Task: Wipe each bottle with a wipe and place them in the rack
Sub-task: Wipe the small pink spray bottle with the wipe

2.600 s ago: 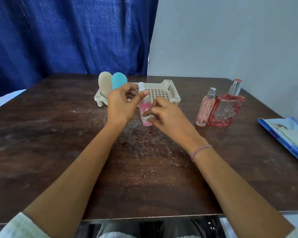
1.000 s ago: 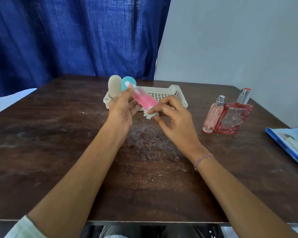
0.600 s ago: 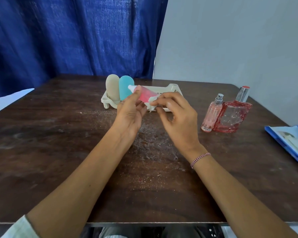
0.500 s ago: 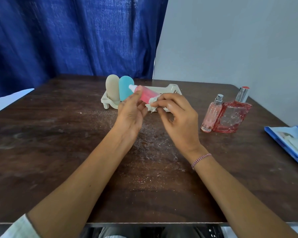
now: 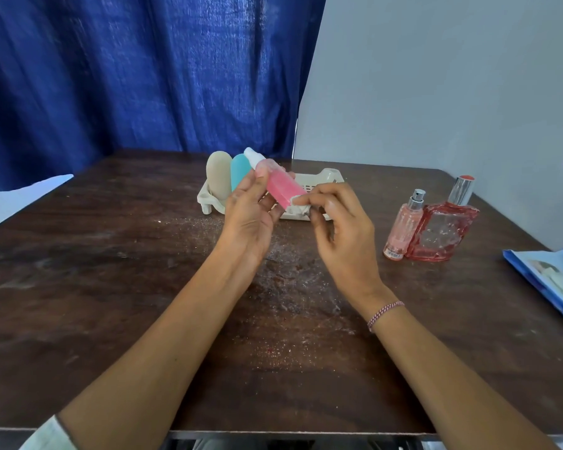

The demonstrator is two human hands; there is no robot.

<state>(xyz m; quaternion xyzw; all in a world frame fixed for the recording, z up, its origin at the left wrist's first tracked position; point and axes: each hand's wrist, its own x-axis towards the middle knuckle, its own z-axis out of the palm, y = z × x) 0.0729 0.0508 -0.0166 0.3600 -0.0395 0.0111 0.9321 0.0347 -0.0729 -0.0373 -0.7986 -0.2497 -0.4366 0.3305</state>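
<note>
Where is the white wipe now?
Head view, centre: the right hand pinches the wipe against the lower end of the pink bottle, in front of the rack.

Five bottles: one beige rounded plastic bottle [image 5: 219, 177], one teal rounded plastic bottle [image 5: 239, 170], one pink white-capped spray bottle [image 5: 281, 189], one slim pink glass spray bottle [image 5: 403, 225], one wide red-pink glass perfume bottle [image 5: 442, 232]. One cream plastic rack [image 5: 332, 175]. One crumpled white wipe [image 5: 298, 206]. One blue wipe pack [image 5: 553, 277] at the right edge of the one dark wooden tabletop [image 5: 111, 287].
</note>
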